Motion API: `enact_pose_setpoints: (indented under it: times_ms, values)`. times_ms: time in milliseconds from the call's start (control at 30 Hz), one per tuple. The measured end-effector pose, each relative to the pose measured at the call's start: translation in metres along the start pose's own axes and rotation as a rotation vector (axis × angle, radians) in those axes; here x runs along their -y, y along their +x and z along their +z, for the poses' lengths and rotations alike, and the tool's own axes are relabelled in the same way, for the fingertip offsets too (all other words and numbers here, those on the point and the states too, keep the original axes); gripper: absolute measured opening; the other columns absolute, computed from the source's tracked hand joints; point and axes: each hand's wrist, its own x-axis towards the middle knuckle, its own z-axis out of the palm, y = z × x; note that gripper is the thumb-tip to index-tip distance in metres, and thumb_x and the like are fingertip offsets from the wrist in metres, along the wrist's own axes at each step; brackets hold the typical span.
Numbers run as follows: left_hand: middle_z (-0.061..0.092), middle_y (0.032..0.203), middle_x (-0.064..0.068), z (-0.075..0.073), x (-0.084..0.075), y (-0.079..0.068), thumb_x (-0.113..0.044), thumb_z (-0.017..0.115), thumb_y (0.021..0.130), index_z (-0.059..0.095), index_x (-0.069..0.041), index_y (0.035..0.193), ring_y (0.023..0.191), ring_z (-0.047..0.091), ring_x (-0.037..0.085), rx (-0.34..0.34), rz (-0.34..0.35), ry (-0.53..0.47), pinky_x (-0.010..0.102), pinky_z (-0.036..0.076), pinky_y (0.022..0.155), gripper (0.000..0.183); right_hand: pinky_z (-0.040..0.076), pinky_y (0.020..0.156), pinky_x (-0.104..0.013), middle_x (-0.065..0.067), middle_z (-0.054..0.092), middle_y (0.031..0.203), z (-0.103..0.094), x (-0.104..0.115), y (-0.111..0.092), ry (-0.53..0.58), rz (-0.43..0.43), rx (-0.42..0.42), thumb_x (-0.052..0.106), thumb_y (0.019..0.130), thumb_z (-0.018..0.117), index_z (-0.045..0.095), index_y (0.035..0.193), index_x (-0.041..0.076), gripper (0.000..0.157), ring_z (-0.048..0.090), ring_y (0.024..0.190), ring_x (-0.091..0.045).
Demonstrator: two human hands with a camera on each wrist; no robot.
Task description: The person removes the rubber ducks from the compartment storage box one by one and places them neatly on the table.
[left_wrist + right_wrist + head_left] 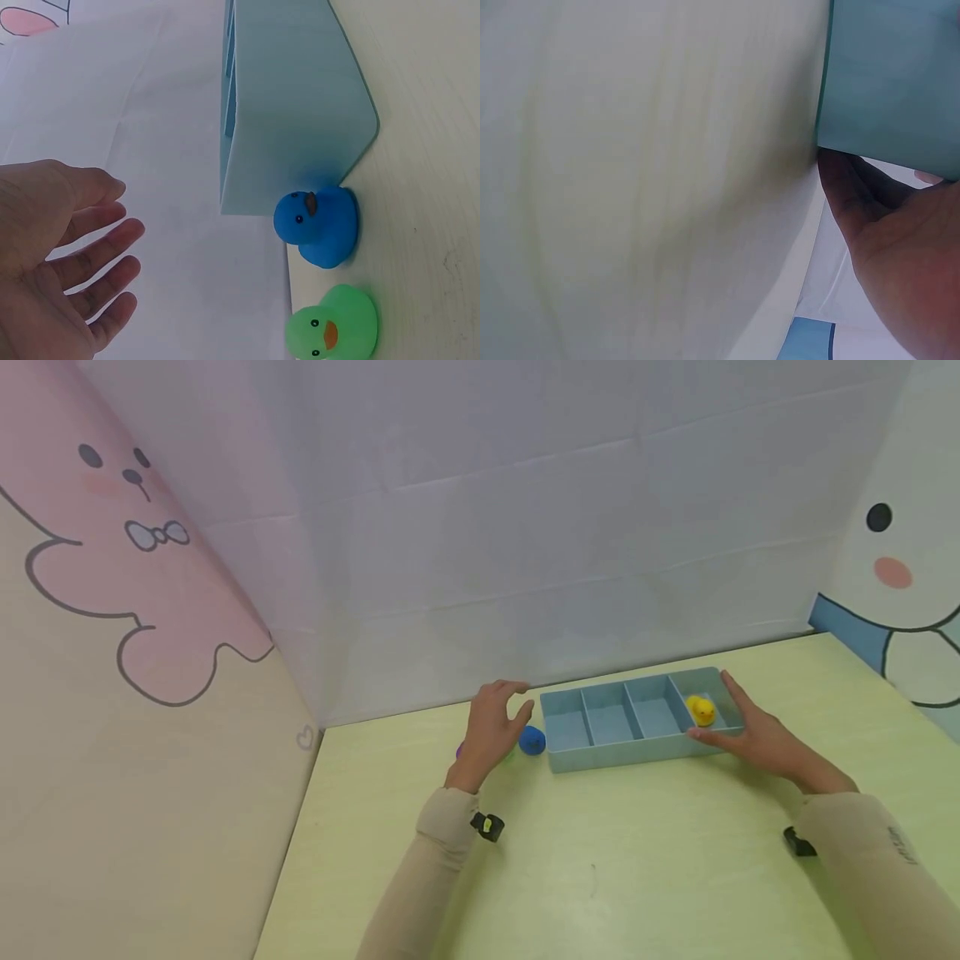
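Note:
My right hand [765,743] grips the right end of a blue-grey divided tray [622,754], thumb at the front rim and fingers round the end wall. A yellow rubber duck [702,711] sits in the tray's rightmost compartment; the other compartments hold nothing. Off the tray's left end, my left hand [491,727] hovers with loosely bent, parted fingers and nothing between them. Below it on the table, a blue rubber duck [322,225] stands right by the tray's corner, with a green rubber duck [337,326] beside it. A purple thing [460,749] is mostly hidden behind the left hand.
The pale yellow table [600,860] meets a white cloth wall [480,527] close behind the tray. Printed cloth panels stand on both sides, a pink bear [150,593] on the left one and a white character [915,468] on the right.

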Motion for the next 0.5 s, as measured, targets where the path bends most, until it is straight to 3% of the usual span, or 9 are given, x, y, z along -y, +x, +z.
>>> enact_pose_setpoints:
  times_ms: [267, 500]
  values:
    - [0.073, 0.128, 0.01, 0.009, -0.012, 0.015, -0.021, 0.063, 0.101, 0.068, -0.008, 0.13, 0.126, 0.061, 0.032, 0.034, 0.036, 0.0, 0.057, 0.042, 0.111, 0.032, 0.034, 0.101, -0.079, -0.037, -0.002, 0.166, -0.003, 0.004, 0.001, -0.007, 0.009, 0.001, 0.056, 0.095, 0.066, -0.031, 0.157, 0.03, 0.117, 0.029, 0.139, -0.068]
    - [0.074, 0.124, 0.008, 0.021, -0.028, 0.027, -0.023, 0.062, 0.102, 0.068, -0.01, 0.131, 0.122, 0.063, 0.029, 0.06, 0.069, 0.017, 0.052, 0.046, 0.109, 0.032, 0.035, 0.1, -0.079, -0.04, 0.0, 0.164, -0.001, 0.001, 0.001, -0.016, 0.022, 0.002, 0.058, 0.094, 0.065, -0.031, 0.156, 0.029, 0.118, 0.031, 0.136, -0.07]
